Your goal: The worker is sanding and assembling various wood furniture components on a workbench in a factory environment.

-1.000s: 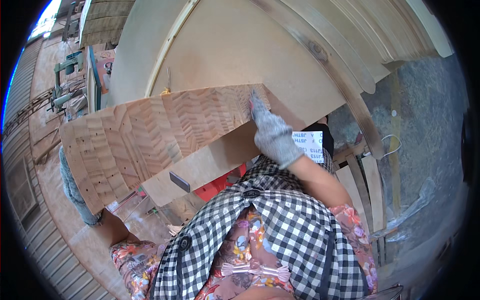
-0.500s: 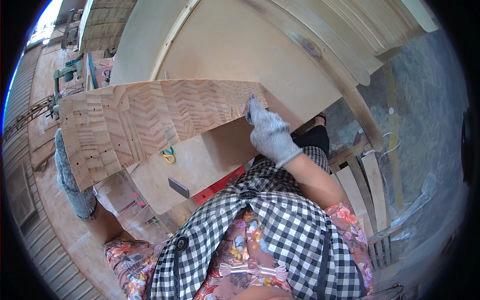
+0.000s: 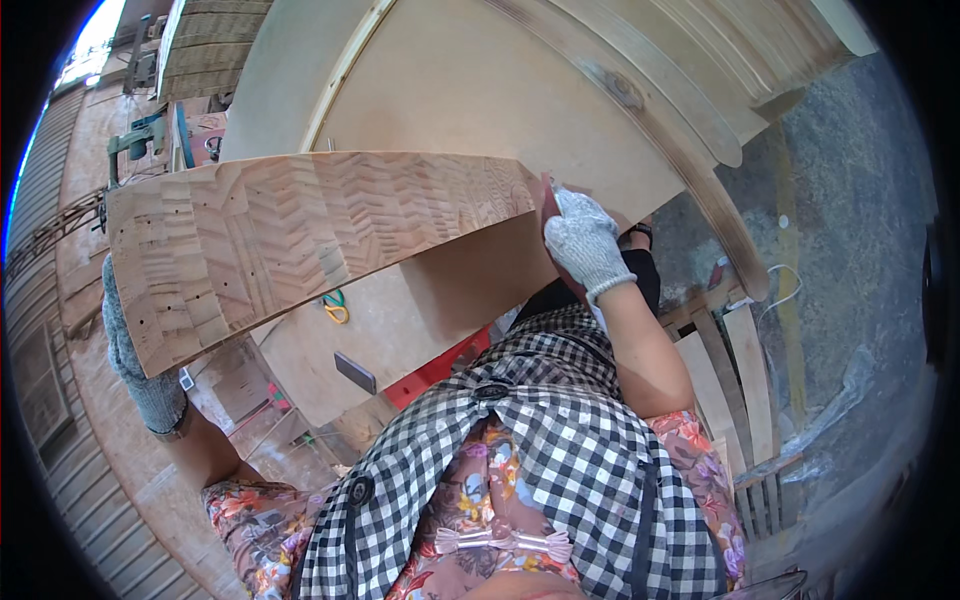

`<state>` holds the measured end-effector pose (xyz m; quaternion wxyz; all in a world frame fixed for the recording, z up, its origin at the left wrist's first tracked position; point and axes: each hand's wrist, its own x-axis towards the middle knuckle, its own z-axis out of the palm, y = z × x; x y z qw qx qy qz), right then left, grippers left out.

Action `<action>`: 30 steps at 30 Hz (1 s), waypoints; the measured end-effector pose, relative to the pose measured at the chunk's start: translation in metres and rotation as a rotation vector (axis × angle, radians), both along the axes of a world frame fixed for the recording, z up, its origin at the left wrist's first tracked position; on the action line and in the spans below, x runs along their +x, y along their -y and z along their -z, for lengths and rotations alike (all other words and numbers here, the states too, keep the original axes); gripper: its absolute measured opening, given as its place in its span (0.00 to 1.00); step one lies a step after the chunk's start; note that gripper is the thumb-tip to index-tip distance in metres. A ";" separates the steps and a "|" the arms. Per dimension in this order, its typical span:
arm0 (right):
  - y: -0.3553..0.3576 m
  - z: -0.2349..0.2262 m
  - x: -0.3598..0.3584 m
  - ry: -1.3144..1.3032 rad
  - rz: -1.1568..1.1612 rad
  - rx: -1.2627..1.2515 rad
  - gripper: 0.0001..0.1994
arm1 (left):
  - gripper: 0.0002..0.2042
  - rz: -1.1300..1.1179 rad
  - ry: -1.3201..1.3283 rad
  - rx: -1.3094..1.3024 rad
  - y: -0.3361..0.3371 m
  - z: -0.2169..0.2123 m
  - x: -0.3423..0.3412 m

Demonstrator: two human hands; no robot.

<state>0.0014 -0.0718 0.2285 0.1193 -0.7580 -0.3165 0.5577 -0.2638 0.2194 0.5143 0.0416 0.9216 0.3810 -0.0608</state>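
Observation:
A long finger-jointed wooden board (image 3: 320,225) slants across in front of me, raised over a work surface, with small dark holes toward its left end. My left hand (image 3: 140,360), in a grey knit glove, is closed on the board's left end; its fingertips go out of sight behind the edge. Just past the right end is my gloved right hand (image 3: 588,242), closed around a reddish-brown piece of sandpaper (image 3: 549,203). That sandpaper stands on edge close to the board's end; whether they touch I cannot tell.
Below the board, a pale work surface (image 3: 300,380) carries green-and-yellow-handled scissors (image 3: 336,307) and a dark flat phone-like object (image 3: 355,372). Large wooden panels (image 3: 450,90) lie beyond. Slats (image 3: 748,375) stand at lower right, and a green metal machine (image 3: 135,145) at far left.
My right hand has moved off the board's top face to the right, past its end, and turned so the sandpaper shows. The board and my left hand have shifted slightly left.

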 end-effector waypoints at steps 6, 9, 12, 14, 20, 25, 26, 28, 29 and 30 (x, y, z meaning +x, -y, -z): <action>-0.001 0.018 -0.016 -0.015 0.067 -0.078 0.19 | 0.21 -0.231 0.204 -0.132 -0.012 0.012 -0.042; 0.002 0.015 -0.027 0.096 -0.008 0.082 0.19 | 0.22 -0.305 0.188 -0.189 -0.019 0.001 -0.070; -0.013 0.041 -0.034 0.283 -0.039 0.270 0.13 | 0.22 -0.394 0.246 -0.285 -0.024 -0.013 -0.079; -0.039 0.067 -0.022 0.399 -0.261 0.434 0.11 | 0.22 -0.419 0.262 -0.327 -0.027 -0.012 -0.073; -0.012 0.070 -0.009 0.198 -0.210 0.230 0.15 | 0.22 -0.379 0.284 -0.347 -0.011 0.007 -0.049; -0.001 0.042 -0.023 0.109 -0.023 0.045 0.15 | 0.22 -0.332 0.320 -0.333 -0.004 0.008 -0.032; -0.004 0.057 -0.022 0.224 -0.048 0.161 0.15 | 0.22 -0.318 0.331 -0.334 -0.002 0.009 -0.026; -0.040 0.061 0.001 0.118 -0.042 0.014 0.15 | 0.22 -0.299 0.343 -0.334 0.003 0.014 -0.017; -0.059 0.051 0.012 0.004 -0.040 -0.132 0.15 | 0.22 -0.293 0.345 -0.329 0.007 0.018 -0.010; -0.072 0.027 0.023 -0.085 -0.077 -0.208 0.14 | 0.22 -0.294 0.345 -0.324 0.005 0.016 -0.013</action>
